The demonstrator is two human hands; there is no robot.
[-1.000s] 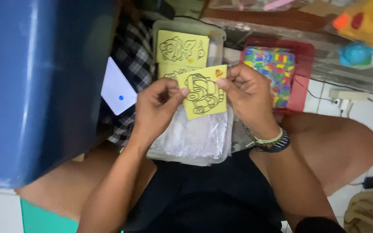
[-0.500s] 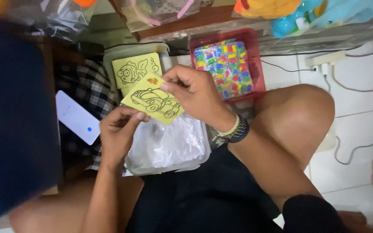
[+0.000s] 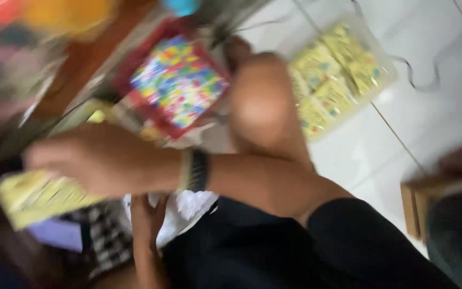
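Note:
The frame is heavily blurred by motion. My right hand (image 3: 100,158), with a dark wristband, reaches across to the left and holds a yellow card with a line drawing (image 3: 36,197). Lower down, my left hand (image 3: 146,213) lies at the edge of crumpled white plastic bags (image 3: 188,206); its fingers are too blurred to read. A red tray of small multicoloured pieces (image 3: 177,83) sits just beyond my right forearm, beside my raised knee (image 3: 266,101).
A clear plastic container of yellow cards (image 3: 340,72) stands on the white tiled floor at the upper right. A phone (image 3: 60,235) and a checked cloth (image 3: 105,243) lie at the lower left. A brown box edge (image 3: 417,208) shows at the right.
The view has swung sharply to the right and blurred. My right hand has carried the yellow card away to the left, and my left hand has let go of it and dropped lower.

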